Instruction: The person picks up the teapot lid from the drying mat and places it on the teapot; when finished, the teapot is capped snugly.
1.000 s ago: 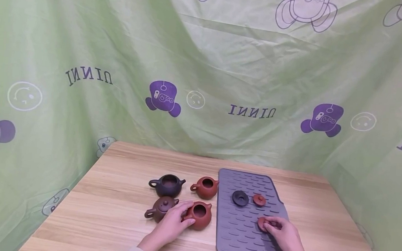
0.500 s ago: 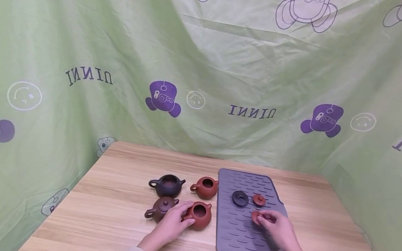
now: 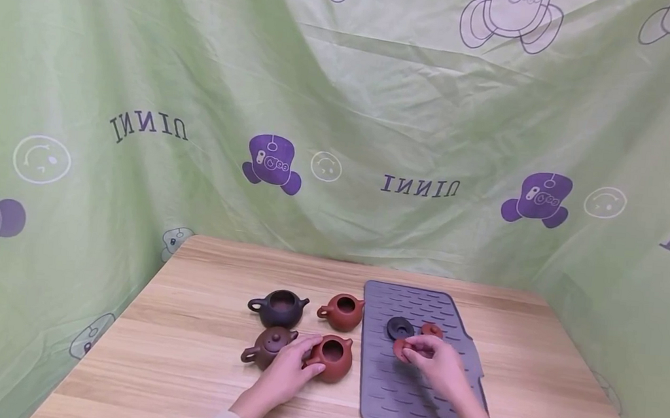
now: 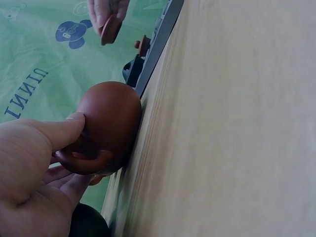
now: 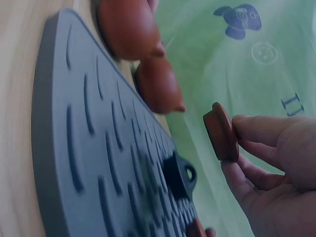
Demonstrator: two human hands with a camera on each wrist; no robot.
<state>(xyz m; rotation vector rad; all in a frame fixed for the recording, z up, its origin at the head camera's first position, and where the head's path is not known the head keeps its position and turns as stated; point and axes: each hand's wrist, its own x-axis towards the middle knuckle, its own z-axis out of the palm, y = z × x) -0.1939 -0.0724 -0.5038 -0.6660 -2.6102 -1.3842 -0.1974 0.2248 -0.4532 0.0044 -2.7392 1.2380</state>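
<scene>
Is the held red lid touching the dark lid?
Apart: the right wrist view shows green cloth in the gap between the red lid and the dark lid.

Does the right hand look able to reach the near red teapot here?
Probably yes: the right hand, holding a red lid above the mat, has nothing standing between it and the near red teapot, whose opening the left hand doesn't cover.

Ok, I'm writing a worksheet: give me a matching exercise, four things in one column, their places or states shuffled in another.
1. black pot
2. brown pot
3. black lid
4. right hand

A. lying on the grey mat
B. pinching a red lid
C. standing open on the table
D. closed by its lid

Pairs: 1-C, 2-D, 3-A, 4-B
</scene>
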